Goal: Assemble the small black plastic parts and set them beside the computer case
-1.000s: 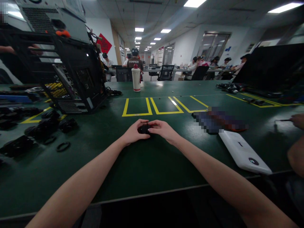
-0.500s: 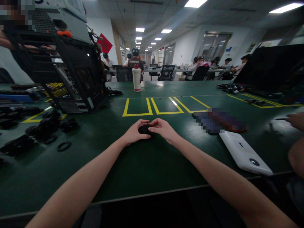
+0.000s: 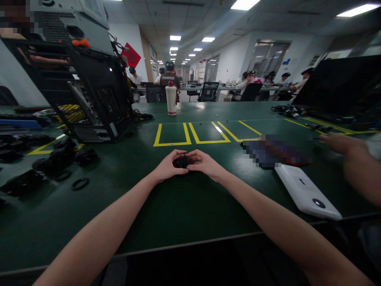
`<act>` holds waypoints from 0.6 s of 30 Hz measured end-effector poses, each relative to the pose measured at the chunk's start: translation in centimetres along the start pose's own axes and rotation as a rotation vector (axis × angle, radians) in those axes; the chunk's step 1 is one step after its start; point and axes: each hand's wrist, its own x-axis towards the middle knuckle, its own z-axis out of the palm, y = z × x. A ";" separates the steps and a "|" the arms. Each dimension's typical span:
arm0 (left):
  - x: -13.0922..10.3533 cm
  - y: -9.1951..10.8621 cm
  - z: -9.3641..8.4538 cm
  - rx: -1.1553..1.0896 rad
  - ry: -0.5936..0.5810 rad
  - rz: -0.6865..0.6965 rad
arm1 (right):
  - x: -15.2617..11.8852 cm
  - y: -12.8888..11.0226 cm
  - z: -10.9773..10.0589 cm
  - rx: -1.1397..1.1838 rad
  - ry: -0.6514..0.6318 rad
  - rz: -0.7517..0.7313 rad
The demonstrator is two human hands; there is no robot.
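Note:
Between my two hands, just above the green table [image 3: 190, 206], is a small black part [image 3: 180, 162] with a flat rim on its right side; its exact kind is hard to make out. My left hand [image 3: 169, 166] is curled round its left side, thumb below and fingers above. From the right, my right hand [image 3: 202, 165] grips the rim with thumb and fingers. Farther left lie a black ring [image 3: 80, 183] and several black camera-like parts [image 3: 86, 157].
An open computer case [image 3: 101, 95] stands at the left. Beyond the yellow tape outlines [image 3: 172, 143] is a white bottle [image 3: 171, 101]. A white device [image 3: 306, 190] and a blurred-out phone-like object [image 3: 285, 151] lie at the right, near another person's hand [image 3: 342, 143].
My right hand's fingers have shifted on the black part, whose flat rim now shows. At the right, the other person's hand has reached farther in over the table.

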 end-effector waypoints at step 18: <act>0.0 0.2 0.1 -0.001 0.000 -0.013 | 0.0 -0.3 0.5 0.101 0.039 0.030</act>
